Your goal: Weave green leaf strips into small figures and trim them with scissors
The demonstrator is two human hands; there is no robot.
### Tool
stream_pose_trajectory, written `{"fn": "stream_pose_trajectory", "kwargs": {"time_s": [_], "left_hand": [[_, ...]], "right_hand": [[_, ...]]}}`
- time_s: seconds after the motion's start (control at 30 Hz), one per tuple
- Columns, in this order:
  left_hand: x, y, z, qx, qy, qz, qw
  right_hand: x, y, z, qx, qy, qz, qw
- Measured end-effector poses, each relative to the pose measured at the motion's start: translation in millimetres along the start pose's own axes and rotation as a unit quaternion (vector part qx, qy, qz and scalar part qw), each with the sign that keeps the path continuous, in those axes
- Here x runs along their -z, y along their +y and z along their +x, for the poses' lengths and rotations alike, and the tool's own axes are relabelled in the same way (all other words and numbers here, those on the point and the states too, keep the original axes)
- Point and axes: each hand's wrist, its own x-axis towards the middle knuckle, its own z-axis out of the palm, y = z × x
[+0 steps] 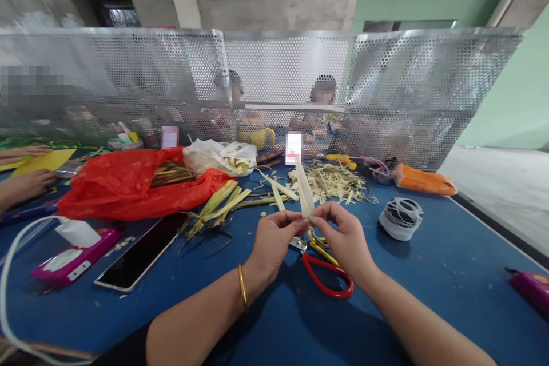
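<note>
Between the fingertips of both hands stands a pale, dry husk strip, its long end pointing up and away from me. My left hand, with a gold bangle at the wrist, pinches its lower end from the left. From the right, my right hand pinches the same end. The fingers partly hide where the strip is gripped. Red-handled scissors lie on the blue table just below the hands, their blades partly covered. Shredded husk scraps are piled beyond my right hand.
A red plastic bag, green-yellow stalks and a black phone lie to the left, with a purple power strip. Right are a wire spool and an orange packet. A perforated metal screen stands behind; another person's hands are far left.
</note>
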Motion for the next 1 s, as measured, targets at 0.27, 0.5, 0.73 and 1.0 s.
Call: {"fn": "stream_pose_trajectory", "kwargs": {"time_s": [0.27,0.5,0.73,1.0], "left_hand": [[1.7,2.8,0.9,0.06,0.007,-0.059,0.996],[2.9,3.0,-0.9,0.075,-0.009,-0.046,0.996],[1.6,1.8,1.0,0.048,0.001,-0.06,0.997],[-0.2,3.1,-0.9,-0.007,0.014,-0.01,1.0]], "right_hand": [[2.0,5.2,-1.6,0.149,-0.021,-0.122,0.981],[3.8,1.6,0.1,0.229,-0.02,-0.17,0.958],[2.4,1.7,-1.4,0.166,-0.021,-0.134,0.977],[0.7,1.3,-2.3,0.033,-0.011,-0.041,0.999]]}}
